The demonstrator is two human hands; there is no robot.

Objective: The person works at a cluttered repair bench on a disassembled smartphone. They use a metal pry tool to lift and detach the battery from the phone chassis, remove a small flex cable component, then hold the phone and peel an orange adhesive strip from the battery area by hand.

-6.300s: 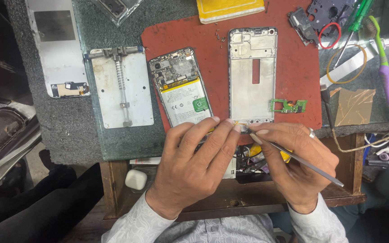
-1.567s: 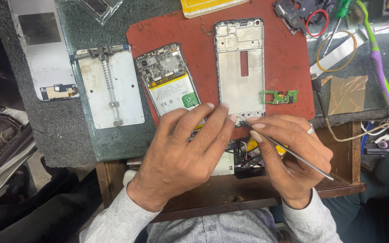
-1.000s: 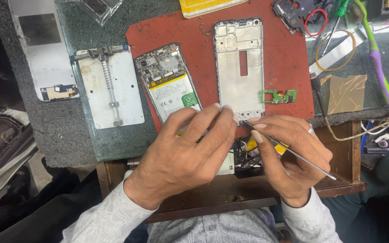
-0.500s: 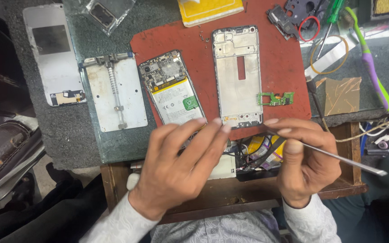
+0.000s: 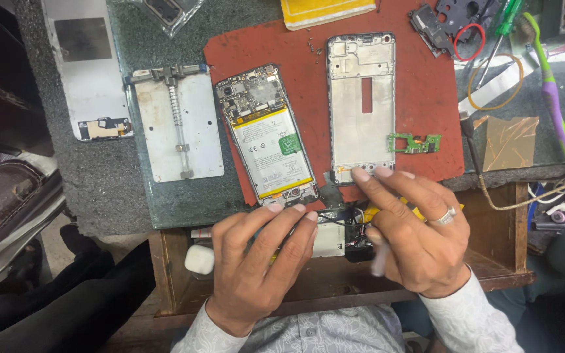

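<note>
A: What sits in the open wooden drawer (image 5: 492, 261) under the front edge of the tabletop (image 5: 119, 189)?

B: A white earbud case (image 5: 199, 259) near its left side, and a dark tangle of parts and black wires (image 5: 344, 229) in the middle, partly hidden by the fingers. I cannot tell what else lies there.

A: And the hands?

B: The left hand (image 5: 256, 261) is spread, fingers loosely open, its fingertips (image 5: 274, 208) at the bottom edge of the opened phone (image 5: 266, 137), the one with its battery showing. The right hand (image 5: 413, 235) wears one ring; its fingertips (image 5: 361, 174) press at the bottom end of the empty phone frame (image 5: 361, 104), and a thin pale tool (image 5: 379, 258), blurred, is tucked in its curled lower fingers.

A: Where do those two lie?

B: Side by side on the red mat (image 5: 426, 98), toward the front edge of the tabletop, phone on the left, frame on the right.

A: Counts?

B: One phone, one frame, one small green circuit board (image 5: 414, 142) just right of the frame, one metal repair clamp plate (image 5: 178, 127) left of the mat, one white back cover (image 5: 86, 65) near the back left corner, and one yellow block (image 5: 325, 10) at the back edge.
</note>
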